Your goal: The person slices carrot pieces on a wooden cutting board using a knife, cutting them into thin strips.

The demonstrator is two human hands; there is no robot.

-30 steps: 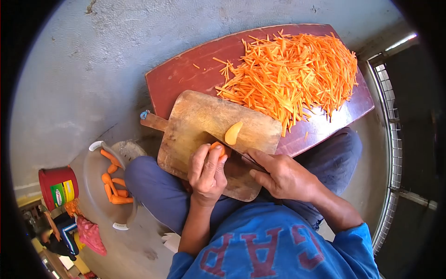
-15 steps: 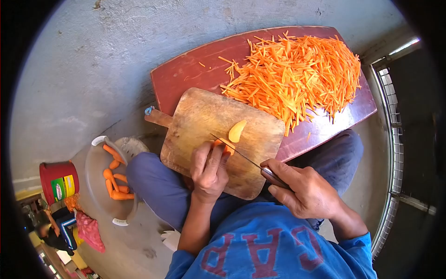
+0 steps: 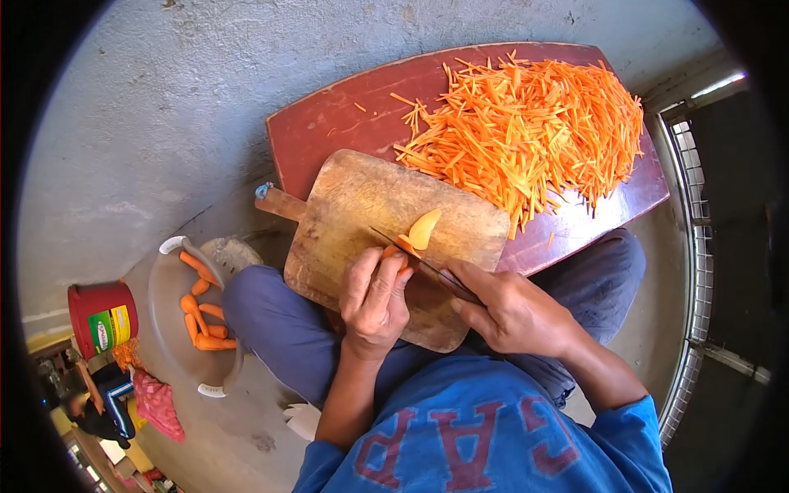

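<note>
My left hand [image 3: 375, 300] grips a piece of carrot [image 3: 393, 255] on the wooden cutting board [image 3: 353, 197], its fingers bent over the piece. My right hand [image 3: 505, 311] is closed round the handle of a knife [image 3: 427, 266], whose blade lies across the carrot at the fingertips. A thin slice stands along the far side of the blade. Just beyond it, a pale orange carrot slice [image 3: 424, 229] lies on the board. Behind the board, a large heap of carrot strips [image 3: 534, 123] covers much of the red tabletop [image 3: 329, 115].
At the left, a clear tub [image 3: 174, 341] holds several whole carrots [image 3: 197, 264]. Beyond it are a red bucket [image 3: 82, 319], a pink bag [image 3: 159, 404] and another person [image 3: 94, 415]. A wall runs behind the table; a metal grille [image 3: 699, 230] stands at the right.
The knife first came up off the board with my right hand drawn back, then moved forward again onto the carrot. A new thin slice now shows beside the blade, against the loose slice.
</note>
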